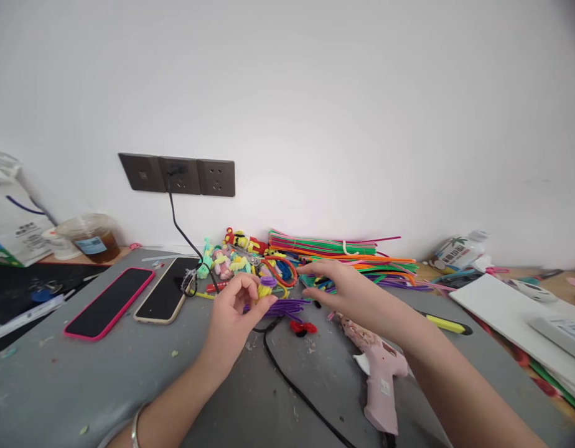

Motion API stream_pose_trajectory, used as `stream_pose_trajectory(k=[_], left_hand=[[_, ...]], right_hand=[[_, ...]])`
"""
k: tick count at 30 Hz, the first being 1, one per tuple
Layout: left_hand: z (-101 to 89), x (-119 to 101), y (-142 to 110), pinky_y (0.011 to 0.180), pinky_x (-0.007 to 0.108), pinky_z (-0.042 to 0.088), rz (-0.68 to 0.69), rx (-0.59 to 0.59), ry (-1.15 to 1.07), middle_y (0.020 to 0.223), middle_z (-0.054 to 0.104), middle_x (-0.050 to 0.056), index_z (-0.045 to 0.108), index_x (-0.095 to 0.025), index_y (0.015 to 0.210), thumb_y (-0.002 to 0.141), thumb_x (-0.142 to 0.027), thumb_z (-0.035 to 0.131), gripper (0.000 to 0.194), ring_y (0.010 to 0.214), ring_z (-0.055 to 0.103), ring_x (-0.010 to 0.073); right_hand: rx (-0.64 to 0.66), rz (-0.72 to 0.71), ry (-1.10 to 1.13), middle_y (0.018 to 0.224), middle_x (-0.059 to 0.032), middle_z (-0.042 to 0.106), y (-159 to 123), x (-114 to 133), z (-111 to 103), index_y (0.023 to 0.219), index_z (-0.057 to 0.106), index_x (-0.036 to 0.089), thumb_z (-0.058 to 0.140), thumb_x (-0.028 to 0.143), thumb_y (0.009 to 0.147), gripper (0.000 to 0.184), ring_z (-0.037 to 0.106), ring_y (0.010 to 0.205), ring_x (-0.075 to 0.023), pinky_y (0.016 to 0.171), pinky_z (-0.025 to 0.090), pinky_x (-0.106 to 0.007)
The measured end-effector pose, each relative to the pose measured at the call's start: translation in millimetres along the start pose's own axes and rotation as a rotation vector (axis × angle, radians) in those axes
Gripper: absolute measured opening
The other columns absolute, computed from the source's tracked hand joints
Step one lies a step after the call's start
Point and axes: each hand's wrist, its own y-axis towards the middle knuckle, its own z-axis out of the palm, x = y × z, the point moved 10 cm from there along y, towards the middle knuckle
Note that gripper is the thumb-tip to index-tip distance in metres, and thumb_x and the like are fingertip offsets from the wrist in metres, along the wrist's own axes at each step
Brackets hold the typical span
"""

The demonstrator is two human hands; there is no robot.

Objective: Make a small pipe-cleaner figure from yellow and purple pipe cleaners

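My left hand (238, 303) is closed in a pinch on a small yellow and purple pipe-cleaner figure (267, 285). Right of it, my right hand (331, 283) has its fingers and thumb apart, with nothing visible between them. It hovers by the colourful pipe cleaners (385, 266); whether it touches any I cannot tell. Beneath the left hand's fingertips lies a bunch of purple pipe cleaners (287, 308). A small red and black fuzzy piece (303, 328) rests just in front of the bunch. Under my right forearm lies a pink glue gun (381, 373).
Two phones, one pink-edged (109, 303) and one pale-edged (163, 291), lie at left. Finished fuzzy figures (226, 261) crowd the wall. A black cable (292, 382) crosses the mat. A yellow cutter (446, 323) and white board (497, 305) are right; a drink cup (94, 239) stands far left.
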Motion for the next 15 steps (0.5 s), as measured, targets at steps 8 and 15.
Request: stream_pose_trajectory(k=[8, 15], left_hand=[[9.8, 15.6, -2.1, 0.071, 0.02, 0.05, -0.173, 0.055, -0.148, 0.076, 0.056, -0.003, 0.056, -0.018, 0.074, 0.073, -0.026, 0.078, 0.023, 0.072, 0.058, 0.0101], [2.7, 9.6, -2.9, 0.063, 0.022, 0.051, -0.133, 0.014, -0.016, 0.074, 0.063, 0.001, 0.065, -0.018, 0.075, 0.072, -0.027, 0.077, 0.016, 0.067, 0.058, 0.0127]], right_hand=[[0.006, -0.13, 0.471, 0.096, -0.0047, 0.074, -3.4, 41.6, -4.1, 0.095, 0.074, 0.021, 0.064, 0.035, 0.086, 0.02, 0.065, 0.088, -0.0207, 0.076, 0.049, -0.032], [0.053, -0.131, 0.566, 0.086, -0.0026, 0.07, 5.0, 31.2, 12.6, 0.09, 0.072, 0.02, 0.071, 0.036, 0.081, 0.019, 0.059, 0.076, -0.0173, 0.069, 0.045, -0.03]])
